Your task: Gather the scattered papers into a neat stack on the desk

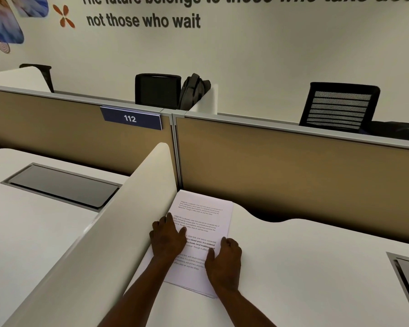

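The white desk point(305, 267) spreads under both hands and goes far to the right of the right fingers. Beyond the fingertips stands the tan partition point(293, 166), and on its left panel, above and left of the left fingers, hangs a blue plate with the number 112 point(131, 119). A white divider point(118, 223) runs slanted just beside the left hand, on its outer side. Behind the partition two black chairs point(340, 107) and a dark bag point(194, 90) are seen, well apart from the hands.

The stack of papers point(203, 223) lies on the desk in the corner between the divider and the partition, printed side up. Its far end reaches past all the fingertips; its near end is between the two wrists. The edges look mostly even, only at the near corner some sheets show a little apart.

The left hand point(167, 239) lies flat on the left part of the top sheet, fingers point(169, 219) spread and stretched, grasping nothing. The right hand point(224, 260) rests on the right edge of the stack, fingers point(230, 243) bent loosely over this edge; it presses the side and does not pinch a sheet, as far as I can tell.
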